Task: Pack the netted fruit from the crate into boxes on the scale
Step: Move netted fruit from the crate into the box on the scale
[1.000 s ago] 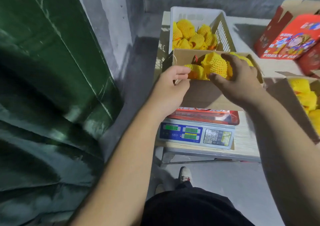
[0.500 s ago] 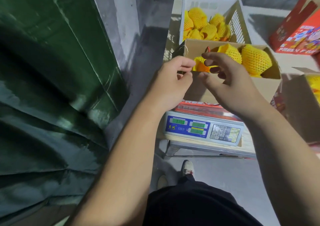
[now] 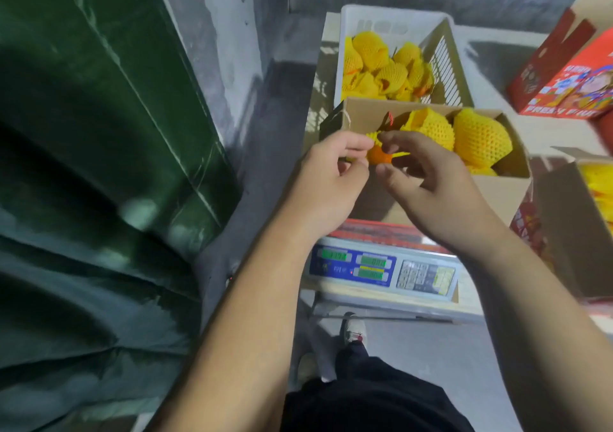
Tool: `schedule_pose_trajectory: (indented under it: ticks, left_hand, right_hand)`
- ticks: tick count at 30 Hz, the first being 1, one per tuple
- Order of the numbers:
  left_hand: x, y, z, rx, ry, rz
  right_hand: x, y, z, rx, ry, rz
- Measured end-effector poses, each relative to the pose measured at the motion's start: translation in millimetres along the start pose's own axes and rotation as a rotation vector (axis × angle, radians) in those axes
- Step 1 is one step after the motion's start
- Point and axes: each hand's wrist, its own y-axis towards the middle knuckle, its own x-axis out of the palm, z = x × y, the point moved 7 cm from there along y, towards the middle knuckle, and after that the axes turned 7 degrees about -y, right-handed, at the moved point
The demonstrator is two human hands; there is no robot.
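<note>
Head view: two netted fruits fill one box.

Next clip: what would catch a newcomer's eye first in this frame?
Probably the bright yellow netted fruit filling the cardboard box on the scale, with more heaped in the white crate behind it. At the box's near left corner, the left hand and right hand together pinch an orange fruit half out of its net.
</note>
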Motion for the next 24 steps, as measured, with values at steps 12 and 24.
schedule_pose_trajectory:
  ticks: [12, 24]
  left_hand:
    - [48, 129, 8, -0.015, -0.085, 0.041]
    - [130, 340, -82, -0.264, 0.474, -0.218]
  right_hand:
    - [-82, 110, 77, 0.067, 0.136, 0.427]
    - [-32, 350, 290, 0.282, -0.732, -0.500]
